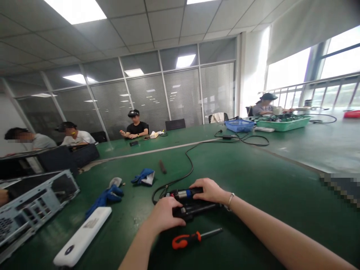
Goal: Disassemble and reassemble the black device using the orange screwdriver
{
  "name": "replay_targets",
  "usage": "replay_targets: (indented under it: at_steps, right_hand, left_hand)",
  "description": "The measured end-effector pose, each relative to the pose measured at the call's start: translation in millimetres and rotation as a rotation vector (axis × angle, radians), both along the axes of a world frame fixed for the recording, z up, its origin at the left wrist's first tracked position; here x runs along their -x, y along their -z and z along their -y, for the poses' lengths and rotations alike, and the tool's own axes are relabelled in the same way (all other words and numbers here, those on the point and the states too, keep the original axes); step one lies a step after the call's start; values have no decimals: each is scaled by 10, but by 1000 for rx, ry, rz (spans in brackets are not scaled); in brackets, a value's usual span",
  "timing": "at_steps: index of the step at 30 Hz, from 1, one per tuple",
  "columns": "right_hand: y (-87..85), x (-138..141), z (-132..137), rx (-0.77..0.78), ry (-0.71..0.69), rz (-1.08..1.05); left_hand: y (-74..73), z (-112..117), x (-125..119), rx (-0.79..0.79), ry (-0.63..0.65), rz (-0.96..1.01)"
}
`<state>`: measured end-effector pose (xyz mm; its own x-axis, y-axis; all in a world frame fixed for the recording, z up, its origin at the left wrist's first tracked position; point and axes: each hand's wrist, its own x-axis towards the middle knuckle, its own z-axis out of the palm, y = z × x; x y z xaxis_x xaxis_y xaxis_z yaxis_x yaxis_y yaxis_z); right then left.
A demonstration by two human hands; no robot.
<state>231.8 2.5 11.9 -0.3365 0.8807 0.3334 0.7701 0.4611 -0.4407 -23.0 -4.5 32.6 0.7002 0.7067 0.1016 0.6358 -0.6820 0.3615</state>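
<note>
Both hands keep a closed grip on a black device (197, 207) lying on the green tabletop (267, 187) close in front of the person. The left hand (165, 214) clamps its near left end. The right hand (209, 190) curls over the far edge, beside a silver-and-blue cylinder (185, 194) on the device. A black cable (192, 167) snakes away from it across the tabletop. A red-handled screwdriver (194, 237) lies loose just beside the device, on the near side. To the left are blue gloves (105, 195) and a long white box (83, 236).

The room is an office with glass partitions, blinds, ceiling light panels and bright windows on the right. Other people sit along the far side.

Far off stand a blue basket (240, 125) and a green tray (282, 123), whose contents are too small to make out. An open computer case (30, 206) at the left is cut off by the edge. The hands cover much of the device, so its kind is unclear.
</note>
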Motion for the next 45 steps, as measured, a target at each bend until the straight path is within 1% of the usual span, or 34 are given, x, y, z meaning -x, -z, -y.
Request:
replay_targets:
  at_steps: [5, 10, 14, 17, 19, 23, 24, 26, 29, 32, 38, 41, 45]
  right_hand:
    - [22, -35, 20, -28, -18, -35]
    - [28, -42, 65, -113, -7, -136]
    - [-57, -110, 184, -188, 57, -247]
    - [-143, -132, 355, -166, 30, -269]
    - [-184, -83, 490, -105, -65, -246]
    - [-193, 143, 715, 77, -409, -126]
    - [-181, 202, 752, 96, -467, -91]
    - [-147, 291, 799, 96, -514, -33]
    - [-90, 345, 811, 106, -522, 7]
    - [-54, 340, 788, 124, -508, 14]
    - [-52, 323, 771, 157, -483, 30]
    - [-64, 316, 777, 173, -467, 30]
    - [-77, 316, 792, 183, -456, 17]
  left_hand:
    - [-29, 17, 4, 13, -24, -27]
    - [-54, 29, -1, 12, -37, -30]
    - [-65, 36, -3, 4, -38, -39]
    - [-63, 39, -4, 4, -38, -45]
    - [-51, 35, -4, -1, -36, -43]
    - [-13, 19, -1, -22, -41, -19]
    - [-6, 14, 1, -28, -41, -5]
    - [-3, 10, 3, -41, -33, 35]
    - [-18, 11, 3, -74, -7, 126]
    - [-37, 10, 9, -148, 7, 246]
    - [-40, -82, 105, -302, -41, 452]
    - [-19, -171, 189, -339, -84, 482]
    - [51, -278, 276, -330, -141, 443]
